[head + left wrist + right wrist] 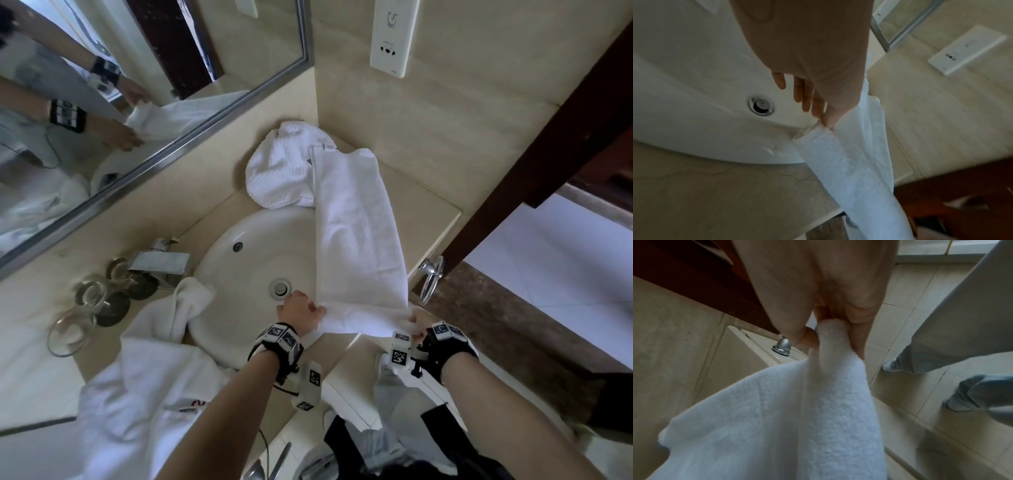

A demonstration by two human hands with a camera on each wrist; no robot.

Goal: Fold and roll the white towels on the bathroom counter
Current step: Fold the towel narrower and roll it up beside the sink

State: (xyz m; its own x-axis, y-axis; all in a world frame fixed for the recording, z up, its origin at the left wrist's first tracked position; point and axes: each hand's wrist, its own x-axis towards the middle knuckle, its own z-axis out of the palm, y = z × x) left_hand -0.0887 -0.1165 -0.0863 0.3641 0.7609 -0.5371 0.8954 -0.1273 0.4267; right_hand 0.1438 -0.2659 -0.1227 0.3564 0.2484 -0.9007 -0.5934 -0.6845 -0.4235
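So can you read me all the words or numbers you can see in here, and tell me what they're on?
Red lettering on the white robe, mostly hidden by the arm: can't be read.
Socket panel on the wall: a drawn symbol and tiny marks, too small to read.
Black-and-white square codes on the wrist bands: patterns, not words.
The long towel: no text shows.
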